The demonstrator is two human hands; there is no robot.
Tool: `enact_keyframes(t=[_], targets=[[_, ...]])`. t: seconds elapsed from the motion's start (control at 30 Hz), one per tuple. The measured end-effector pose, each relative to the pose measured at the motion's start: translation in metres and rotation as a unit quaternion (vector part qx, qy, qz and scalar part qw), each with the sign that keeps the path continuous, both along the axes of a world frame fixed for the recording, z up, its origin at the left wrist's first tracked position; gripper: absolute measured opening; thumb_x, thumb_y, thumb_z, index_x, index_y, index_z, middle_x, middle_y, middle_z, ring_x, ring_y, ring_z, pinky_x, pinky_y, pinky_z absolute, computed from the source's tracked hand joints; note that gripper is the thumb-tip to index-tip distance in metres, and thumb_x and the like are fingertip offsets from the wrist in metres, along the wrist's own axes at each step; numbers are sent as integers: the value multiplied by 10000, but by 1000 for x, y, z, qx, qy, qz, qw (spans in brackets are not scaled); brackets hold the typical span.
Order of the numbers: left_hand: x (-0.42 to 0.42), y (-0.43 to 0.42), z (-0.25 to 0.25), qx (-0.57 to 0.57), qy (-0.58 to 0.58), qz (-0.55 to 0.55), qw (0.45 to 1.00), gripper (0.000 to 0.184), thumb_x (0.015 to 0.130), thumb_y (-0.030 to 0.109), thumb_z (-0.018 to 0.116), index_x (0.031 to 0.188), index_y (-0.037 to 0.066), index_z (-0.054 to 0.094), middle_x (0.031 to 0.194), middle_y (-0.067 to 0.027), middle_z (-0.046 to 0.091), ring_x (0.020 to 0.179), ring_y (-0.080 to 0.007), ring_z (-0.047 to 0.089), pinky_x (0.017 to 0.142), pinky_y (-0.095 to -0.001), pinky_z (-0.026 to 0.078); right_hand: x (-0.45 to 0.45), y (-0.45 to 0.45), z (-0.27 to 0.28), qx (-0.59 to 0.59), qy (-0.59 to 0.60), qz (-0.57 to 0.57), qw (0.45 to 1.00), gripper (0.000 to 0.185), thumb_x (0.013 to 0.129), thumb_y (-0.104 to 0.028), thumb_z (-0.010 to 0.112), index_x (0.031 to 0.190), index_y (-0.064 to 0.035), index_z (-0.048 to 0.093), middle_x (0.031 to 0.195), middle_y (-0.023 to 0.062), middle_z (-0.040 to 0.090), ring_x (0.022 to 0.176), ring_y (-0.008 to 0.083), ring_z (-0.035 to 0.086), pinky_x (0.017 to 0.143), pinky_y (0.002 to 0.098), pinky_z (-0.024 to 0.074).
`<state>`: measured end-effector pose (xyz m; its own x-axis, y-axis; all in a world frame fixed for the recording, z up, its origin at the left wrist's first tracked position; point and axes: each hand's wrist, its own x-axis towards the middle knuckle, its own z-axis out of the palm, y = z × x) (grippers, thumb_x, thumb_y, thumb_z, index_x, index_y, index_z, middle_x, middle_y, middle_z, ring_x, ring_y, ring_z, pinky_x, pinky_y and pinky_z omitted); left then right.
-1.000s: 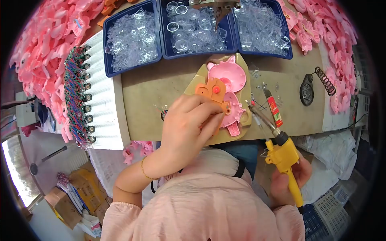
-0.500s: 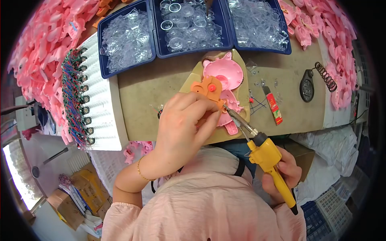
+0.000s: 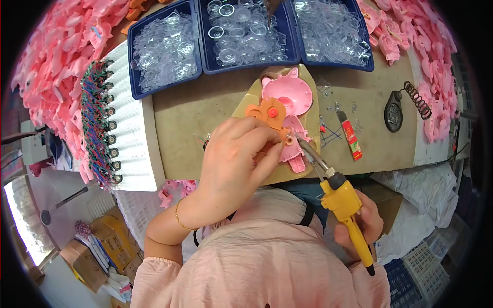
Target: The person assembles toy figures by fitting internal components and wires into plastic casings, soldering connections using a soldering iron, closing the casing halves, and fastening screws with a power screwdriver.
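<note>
My left hand [image 3: 246,154] pinches the edge of an orange plastic piece [image 3: 267,110] that has a red button on it. Under the piece, a pink pig-shaped shell [image 3: 295,94] lies in a tan holder [image 3: 251,97]. My right hand [image 3: 362,220] is wrapped round a yellow soldering gun [image 3: 341,203]. Its metal tip points up and left, close to the lower right end of the orange piece. Whether the tip touches it I cannot tell.
Three blue bins [image 3: 200,38] of clear parts stand at the back. Wired speakers [image 3: 114,138] line a white foam board [image 3: 138,123] at left. Pink shells [image 3: 56,66] are heaped on both sides. A red cutter [image 3: 350,136] and a black tag [image 3: 393,112] lie at right.
The soldering gun has moved left, bringing its tip from the right of the holder to near the orange piece. Since half a second ago the tip has drawn back slightly.
</note>
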<state>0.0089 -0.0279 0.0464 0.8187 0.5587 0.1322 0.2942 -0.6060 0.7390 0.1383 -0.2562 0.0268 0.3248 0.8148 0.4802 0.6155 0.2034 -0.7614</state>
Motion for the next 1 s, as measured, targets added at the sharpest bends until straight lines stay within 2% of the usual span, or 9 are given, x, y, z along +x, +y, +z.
enact_keyframes(t=[0.1, 0.2, 0.27, 0.37, 0.47, 0.63, 0.83, 0.97, 1.0], targets=[[0, 0, 0, -1, 4, -1, 1000, 68, 722, 73, 659, 773, 46, 622, 744, -50, 585, 710, -235, 544, 670, -351, 426, 1, -6, 0, -20, 18, 11, 1000, 642, 754, -176, 727, 1258, -58, 346, 1101, 313, 541, 833, 347, 648, 686, 361, 540], [1, 0, 0, 0, 5, -1, 1000, 68, 723, 75, 658, 776, 47, 624, 751, -53, 585, 711, -238, 545, 668, -352, 426, -2, -11, 0, -60, 112, 30, 991, 563, 857, -207, 644, 1309, -134, 317, 1252, 270, 423, 1123, 334, 498, 901, 417, 449], [-1, 0, 0, 4, -2, -2, 1000, 67, 725, 76, 656, 777, 48, 625, 755, -56, 585, 712, -241, 545, 666, -352, 427, -1, -9, -7, -3, 102, 14, 995, 626, 751, -169, 732, 1246, -50, 369, 1165, 308, 505, 983, 340, 605, 754, 367, 526], [3, 0, 4, 8, 17, -4, 1000, 67, 731, 84, 657, 779, 51, 624, 776, -69, 585, 721, -254, 547, 662, -355, 427, -1, -10, -4, 16, 231, -48, 972, 525, 764, -131, 688, 1202, -22, 420, 1160, 237, 522, 1041, 278, 565, 826, 374, 495], [-1, 1, 8, 16, 30, -12, 999, 77, 737, 80, 653, 801, 46, 627, 789, -78, 589, 730, -256, 549, 663, -360, 428, 37, -31, -2, 44, 173, -300, 937, 457, 812, -138, 617, 1212, -13, 435, 1145, 162, 517, 1033, 258, 543, 819, 375, 510], [-5, 11, 13, 16, 4, -17, 1000, 103, 760, 74, 642, 855, 34, 635, 834, -100, 607, 787, -272, 568, 709, -355, 441, 108, -69, 70, 48, 82, -441, 892, 385, 789, -44, 553, 1165, 21, 507, 1075, 133, 578, 952, 214, 582, 735, 302, 493], [-34, 46, 11, -30, -55, 141, 988, 98, 818, 48, 605, 896, -9, 617, 815, -103, 611, 756, -202, 588, 679, -280, 451, 162, -48, 4, -36, 31, -386, 921, 387, 889, -75, 564, 1251, 4, 456, 1182, 127, 536, 1063, 199, 536, 888, 310, 453], [-82, 42, 12, -77, -2, 199, 977, 101, 810, 61, 628, 895, 8, 641, 802, -96, 633, 722, -186, 594, 681, -271, 459, 135, -38, -21, -5, 107, -425, 899, 345, 893, -102, 567, 1201, -2, 448, 1010, 78, 561, 812, 123, 551, 701, 259, 479], [-89, 37, 10, -76, 0, 204, 976, 101, 810, 61, 628, 895, 8, 641, 802, -96, 633, 722, -186, 594, 681, -271, 459, 120, -36, -23, -75, 265, -390, 879, 311, 887, -105, 573, 1162, -8, 463, 930, 53, 549, 725, 105, 522, 628, 242, 453]])
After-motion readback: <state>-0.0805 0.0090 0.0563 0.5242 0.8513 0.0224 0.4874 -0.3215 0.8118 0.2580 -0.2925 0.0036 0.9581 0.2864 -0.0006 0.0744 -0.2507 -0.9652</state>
